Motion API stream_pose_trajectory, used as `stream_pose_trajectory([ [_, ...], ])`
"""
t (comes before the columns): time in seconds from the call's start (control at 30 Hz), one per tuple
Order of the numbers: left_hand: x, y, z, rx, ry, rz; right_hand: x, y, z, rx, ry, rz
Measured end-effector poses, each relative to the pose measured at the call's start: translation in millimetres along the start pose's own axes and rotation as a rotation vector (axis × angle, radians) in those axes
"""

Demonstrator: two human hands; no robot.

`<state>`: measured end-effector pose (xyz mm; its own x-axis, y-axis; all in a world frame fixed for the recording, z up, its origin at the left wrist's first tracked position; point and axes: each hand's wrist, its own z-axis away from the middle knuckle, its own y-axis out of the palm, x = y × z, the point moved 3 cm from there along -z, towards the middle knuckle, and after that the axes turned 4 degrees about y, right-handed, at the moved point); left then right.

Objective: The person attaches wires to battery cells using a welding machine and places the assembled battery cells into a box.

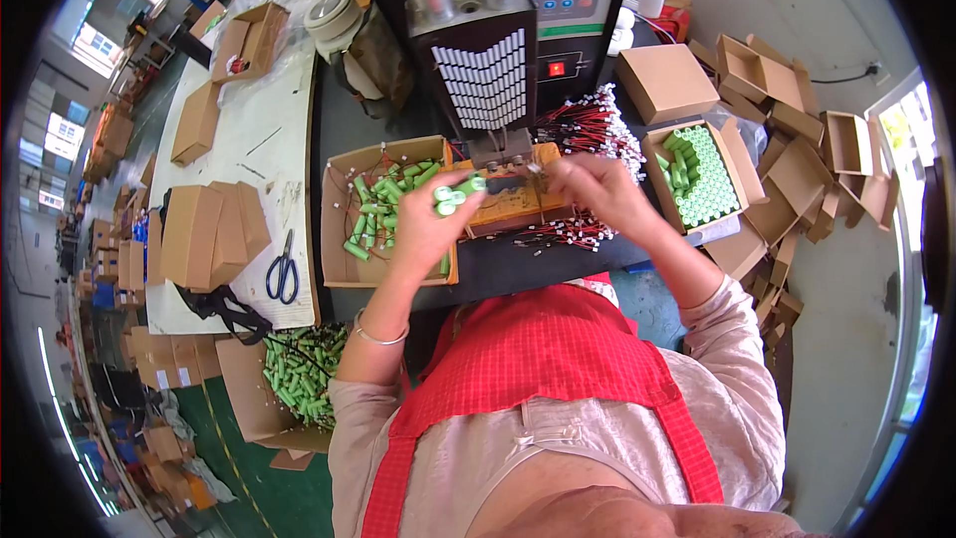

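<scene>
My left hand (426,217) is closed around a few green battery cells (450,201), their pale ends facing right. It is in front of the welding head of a black machine (473,70). To its right, my right hand (604,191) has its fingers pinched together beside the head; a small whitish bit shows at the fingertips, too blurred to name. Between the hands lies an orange-yellow work block (518,207) under the machine. Red and black wire leads with white connectors (597,130) are heaped behind my right hand, and more leads (568,235) lie in front of the block.
An open carton (339,249) of green cells with wires stands at left; another carton (652,144) packed with upright cells is at right. A floor-level box (244,403) holds more cells. Blue scissors (283,269) lie on the white table (279,154). Cardboard boxes (787,169) pile up at far right.
</scene>
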<state>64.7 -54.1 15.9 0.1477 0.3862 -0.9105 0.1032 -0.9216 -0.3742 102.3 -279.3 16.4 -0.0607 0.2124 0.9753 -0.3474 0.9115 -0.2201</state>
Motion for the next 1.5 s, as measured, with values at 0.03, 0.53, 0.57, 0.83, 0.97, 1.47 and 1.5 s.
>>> stream_pose_trajectory([
  [0.03,0.0,-10.4,2.3,0.001,-0.049,0.021,5.9,-15.5,0.9,-0.129,-0.063,0.078],
  [0.53,3.9,-58.5,17.7,-0.046,0.196,-0.351,-34.5,-97.4,-13.6,-0.24,0.042,0.756],
  [0.57,-0.3,-51.7,16.2,-0.029,0.16,-0.306,-30.6,-98.1,-9.3,-0.276,0.08,0.733],
  [0.83,-12.9,7.9,-1.1,-0.025,0.322,-0.131,-0.3,-81.7,21.6,-0.474,-0.215,0.557],
  [0.97,-4.1,22.8,-9.5,-0.066,0.362,-0.19,4.6,-53.4,29.4,-0.385,-0.218,0.471],
  [1.47,-7.2,34.9,-15.0,-0.076,0.527,-0.308,16.9,-0.7,17.3,-0.26,-0.498,0.513],
  [1.5,-5.1,35.3,-15.2,-0.082,0.524,-0.313,16.8,0.3,16.4,-0.263,-0.517,0.532],
])
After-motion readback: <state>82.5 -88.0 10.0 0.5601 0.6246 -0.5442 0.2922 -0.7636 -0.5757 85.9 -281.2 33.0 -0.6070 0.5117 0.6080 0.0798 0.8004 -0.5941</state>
